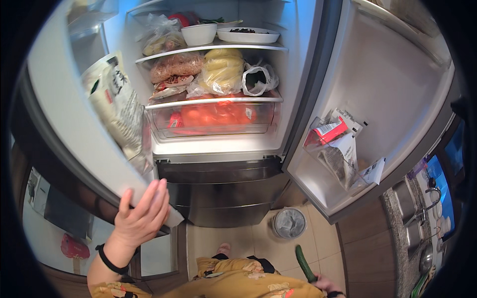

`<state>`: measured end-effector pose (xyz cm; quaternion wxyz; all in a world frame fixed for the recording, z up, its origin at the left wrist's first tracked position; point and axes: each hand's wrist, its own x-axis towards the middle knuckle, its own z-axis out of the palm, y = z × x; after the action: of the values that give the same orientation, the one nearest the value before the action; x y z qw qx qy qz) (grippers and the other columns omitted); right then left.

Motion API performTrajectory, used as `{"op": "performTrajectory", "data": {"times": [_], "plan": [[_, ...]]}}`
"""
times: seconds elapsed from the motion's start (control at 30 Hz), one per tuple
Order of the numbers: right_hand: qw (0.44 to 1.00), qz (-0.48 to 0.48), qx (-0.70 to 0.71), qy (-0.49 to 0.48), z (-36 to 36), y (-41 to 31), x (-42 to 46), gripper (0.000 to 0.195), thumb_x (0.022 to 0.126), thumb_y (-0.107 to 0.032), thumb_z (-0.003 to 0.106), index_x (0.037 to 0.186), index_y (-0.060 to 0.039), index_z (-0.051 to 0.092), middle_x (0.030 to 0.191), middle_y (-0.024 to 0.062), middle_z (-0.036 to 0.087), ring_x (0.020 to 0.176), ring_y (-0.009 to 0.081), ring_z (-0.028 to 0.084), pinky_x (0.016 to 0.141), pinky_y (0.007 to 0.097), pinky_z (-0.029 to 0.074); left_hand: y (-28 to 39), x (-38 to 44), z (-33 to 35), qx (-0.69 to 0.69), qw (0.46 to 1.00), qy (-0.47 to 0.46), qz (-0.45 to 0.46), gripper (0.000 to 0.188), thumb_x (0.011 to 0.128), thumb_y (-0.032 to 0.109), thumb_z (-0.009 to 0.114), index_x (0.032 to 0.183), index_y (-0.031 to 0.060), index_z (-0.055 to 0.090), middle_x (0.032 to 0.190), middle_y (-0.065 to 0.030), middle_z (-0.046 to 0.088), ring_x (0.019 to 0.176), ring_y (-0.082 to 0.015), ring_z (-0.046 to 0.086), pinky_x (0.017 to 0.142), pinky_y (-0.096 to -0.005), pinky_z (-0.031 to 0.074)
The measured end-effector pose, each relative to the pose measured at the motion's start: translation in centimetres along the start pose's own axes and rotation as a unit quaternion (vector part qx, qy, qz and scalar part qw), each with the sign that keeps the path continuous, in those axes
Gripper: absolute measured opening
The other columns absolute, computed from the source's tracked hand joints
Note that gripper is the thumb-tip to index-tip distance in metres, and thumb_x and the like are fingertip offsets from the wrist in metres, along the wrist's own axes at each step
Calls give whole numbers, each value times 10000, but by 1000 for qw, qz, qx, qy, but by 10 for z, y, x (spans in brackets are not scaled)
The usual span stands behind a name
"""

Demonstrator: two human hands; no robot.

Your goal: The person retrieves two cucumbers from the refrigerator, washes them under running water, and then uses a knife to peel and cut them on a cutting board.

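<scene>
My left hand point(143, 214) lies against the lower edge of the left refrigerator door point(67, 108), its thumb apart from the other fingers and nothing held in it. At the bottom right, my right hand point(326, 284) grips one end of a green cucumber point(305, 263), which points up and away from it. Both refrigerator doors stand wide apart. On the shelves are bananas point(223, 70) in clear plastic, a white bowl point(199, 34) and a white oval dish point(249, 35) of dark food. Below them, a clear drawer point(212, 128) contains orange-red round produce in a bag.
The right door point(387, 85) swings out with packets point(337, 149) in its bin. A large printed bag point(115, 100) fills the left door's bin. A lined trash bin point(290, 223) stands on the tiled floor. A sink point(406, 205) is at the right.
</scene>
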<state>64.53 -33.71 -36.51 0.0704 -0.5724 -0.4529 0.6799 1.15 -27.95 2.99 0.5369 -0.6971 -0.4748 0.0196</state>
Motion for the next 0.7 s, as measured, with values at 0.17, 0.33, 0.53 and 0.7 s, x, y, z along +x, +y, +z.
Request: {"op": "performTrajectory", "data": {"times": [0.17,0.33,0.53,0.7], "plan": [[953,107,163,232,48,-10,-79,220,836,-147,653,1035,-68,703,861,49,686,786,162,624,675,310,500,22,56,15,-4,998,-32,62,242,903,233,568,1022,56,683,1252,-60,636,1360,-195,474,1141,-505,247],[826,-97,419,365,33,0,-39,395,796,5,624,1175,-33,518,879,103,591,780,240,608,730,364,546,43,105,60,6,994,-89,55,329,851,211,512,996,-43,664,1062,-196,620,1280,-391,468,1190,-549,206],[796,-257,443,324,16,-112,-42,772,781,-14,658,1473,-132,335,1054,113,554,926,260,600,868,416,567,58,165,104,79,966,-246,31,458,906,258,476,1188,-52,662,1198,-204,629,1298,-403,439,1195,-610,104],[733,-441,460,237,-7,-187,-44,605,612,43,580,1183,-132,480,937,78,554,950,258,595,753,369,523,60,198,143,93,946,-311,-11,442,935,273,470,1228,12,673,1226,-139,642,1295,-369,437,1189,-614,57]]}}
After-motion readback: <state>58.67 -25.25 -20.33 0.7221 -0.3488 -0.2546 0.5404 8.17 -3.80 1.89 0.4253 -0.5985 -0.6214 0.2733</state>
